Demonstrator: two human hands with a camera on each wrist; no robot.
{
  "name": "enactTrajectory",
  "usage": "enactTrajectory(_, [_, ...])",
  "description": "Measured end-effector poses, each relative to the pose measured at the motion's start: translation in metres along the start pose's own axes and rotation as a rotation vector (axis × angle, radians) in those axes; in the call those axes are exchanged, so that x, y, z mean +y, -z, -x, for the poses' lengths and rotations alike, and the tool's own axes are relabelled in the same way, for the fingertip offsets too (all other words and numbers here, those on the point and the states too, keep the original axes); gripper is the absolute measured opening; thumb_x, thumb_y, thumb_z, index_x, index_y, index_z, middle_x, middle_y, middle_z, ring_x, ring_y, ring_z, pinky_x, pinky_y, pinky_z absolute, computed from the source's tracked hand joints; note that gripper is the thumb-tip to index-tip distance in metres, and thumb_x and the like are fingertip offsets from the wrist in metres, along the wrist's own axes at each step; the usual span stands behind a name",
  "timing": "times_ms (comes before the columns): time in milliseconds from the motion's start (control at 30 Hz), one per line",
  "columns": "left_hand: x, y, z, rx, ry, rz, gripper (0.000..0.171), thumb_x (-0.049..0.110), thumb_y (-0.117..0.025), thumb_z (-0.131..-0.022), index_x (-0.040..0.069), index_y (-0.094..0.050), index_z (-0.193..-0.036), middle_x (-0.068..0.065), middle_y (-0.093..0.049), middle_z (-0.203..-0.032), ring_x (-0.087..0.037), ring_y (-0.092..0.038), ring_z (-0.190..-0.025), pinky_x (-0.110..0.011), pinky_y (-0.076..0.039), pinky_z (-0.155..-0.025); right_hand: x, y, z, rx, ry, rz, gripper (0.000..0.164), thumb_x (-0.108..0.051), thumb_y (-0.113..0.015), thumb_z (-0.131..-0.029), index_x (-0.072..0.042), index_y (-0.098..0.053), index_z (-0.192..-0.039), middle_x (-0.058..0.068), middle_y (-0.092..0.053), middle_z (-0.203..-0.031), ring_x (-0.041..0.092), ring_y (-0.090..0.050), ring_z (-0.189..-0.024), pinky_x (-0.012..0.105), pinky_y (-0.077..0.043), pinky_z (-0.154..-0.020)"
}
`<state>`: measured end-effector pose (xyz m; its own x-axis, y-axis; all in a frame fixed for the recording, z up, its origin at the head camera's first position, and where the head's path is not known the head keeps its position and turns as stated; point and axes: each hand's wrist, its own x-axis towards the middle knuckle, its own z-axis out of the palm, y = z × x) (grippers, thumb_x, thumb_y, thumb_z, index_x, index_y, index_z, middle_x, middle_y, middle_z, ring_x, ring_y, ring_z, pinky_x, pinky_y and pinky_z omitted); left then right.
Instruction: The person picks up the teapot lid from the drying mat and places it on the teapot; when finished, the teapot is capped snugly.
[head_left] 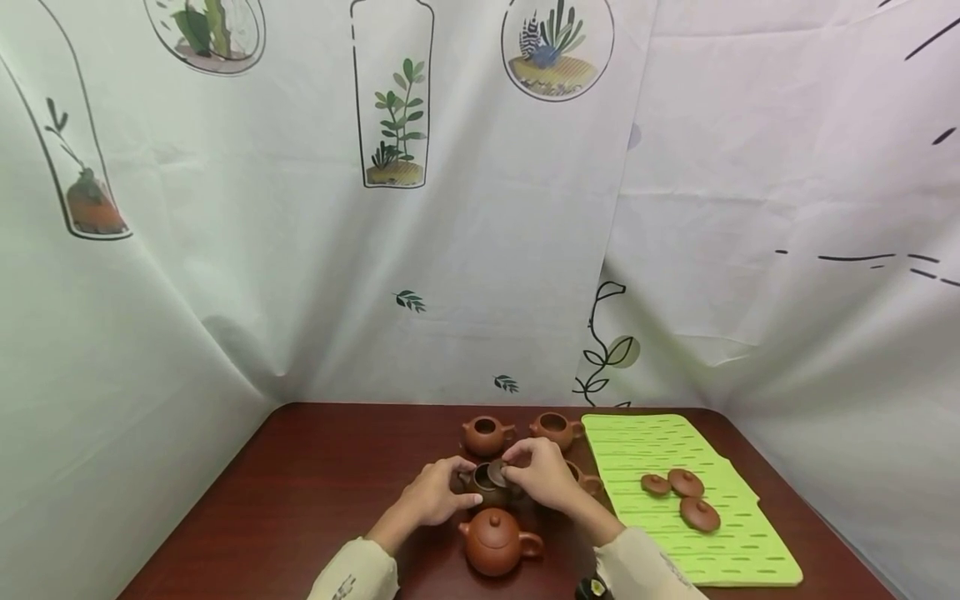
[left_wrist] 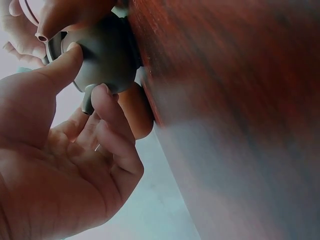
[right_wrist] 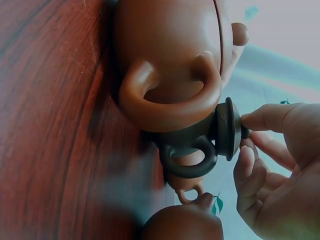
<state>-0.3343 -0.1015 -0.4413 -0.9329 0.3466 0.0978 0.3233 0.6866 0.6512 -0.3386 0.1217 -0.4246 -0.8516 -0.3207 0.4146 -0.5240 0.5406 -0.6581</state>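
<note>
A small dark teapot [left_wrist: 107,62] stands upright on a reddish-brown, wood-grained table [head_left: 315,492]; its body is round, smooth and grey-green to brown, with a short spout towards the person's left and a loop handle towards the right. The left hand [head_left: 435,492] holds it at the spout side, thumb on the body, a curled finger beside the spout. The right hand [head_left: 546,475] pinches the knob of the matching dark lid [right_wrist: 229,130], which is tilted over the pot's mouth, leaving part of the opening uncovered. Just in front sits an orange-brown teapot [head_left: 491,546] with its lid on. Three similar pots have open tops: one at back left [head_left: 486,442], one at back right [head_left: 561,435], and a third [head_left: 578,477] partly hidden by the right hand. Their insides look dark; any contents cannot be made out. Three orange-brown lids [head_left: 700,515] lie close together on a lime-green mat [head_left: 637,450] at right
</note>
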Motion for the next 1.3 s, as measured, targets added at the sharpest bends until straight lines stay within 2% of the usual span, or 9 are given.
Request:
enactTrajectory(300, [0.0, -0.001, 0.0, -0.001, 0.009, 0.002, 0.046, 0.035, -0.08, -0.085, 0.017, -0.066, -0.124, -0.001, -0.067, -0.111, -0.029, -0.063, -0.104, -0.059, -0.048, -0.076, -0.005, -0.008, -0.006, -0.012, 0.015, -0.008, 0.006, -0.005, -0.074, -0.083, -0.007, -0.074, -0.088, 0.001, -0.071, -0.087, 0.005, -0.057, -0.063, 0.024, -0.048, -0.058])
enactTrajectory(567, [-0.002, -0.001, 0.0, -0.009, 0.021, 0.018, 0.045, 0.035, -0.08, -0.085, 0.018, -0.066, -0.124, 0.002, -0.067, -0.108, -0.026, -0.063, -0.101, -0.057, -0.048, -0.076, -0.006, -0.011, -0.009, -0.031, 0.04, -0.008, 0.005, -0.007, -0.075, -0.084, -0.008, -0.074, -0.089, -0.001, -0.07, -0.087, 0.008, -0.062, -0.076, 0.024, -0.051, -0.065])
enactTrajectory(1000, [0.0, 0.0, 0.0, -0.012, 0.002, 0.011, 0.045, 0.035, -0.079, -0.085, 0.018, -0.065, -0.125, 0.001, -0.067, -0.108, -0.025, -0.063, -0.098, -0.056, -0.048, -0.073, -0.006, -0.017, -0.01, -0.045, 0.015, 0.017, 0.004, -0.009, -0.075, -0.085, -0.01, -0.074, -0.089, -0.004, -0.068, -0.085, 0.003, -0.058, -0.067, 0.023, -0.05, -0.061])
enactTrajectory(1300, [-0.001, 0.0, 0.0, -0.012, 0.016, 0.007, 0.046, 0.035, -0.079, -0.085, 0.017, -0.065, -0.125, 0.0, -0.067, -0.109, -0.026, -0.063, -0.1, -0.057, -0.049, -0.076, -0.005, -0.019, -0.01, -0.033, -0.008, 0.027, 0.004, -0.01, -0.074, -0.085, -0.013, -0.074, -0.089, -0.006, -0.068, -0.085, 0.004, -0.059, -0.069, 0.024, -0.05, -0.062])
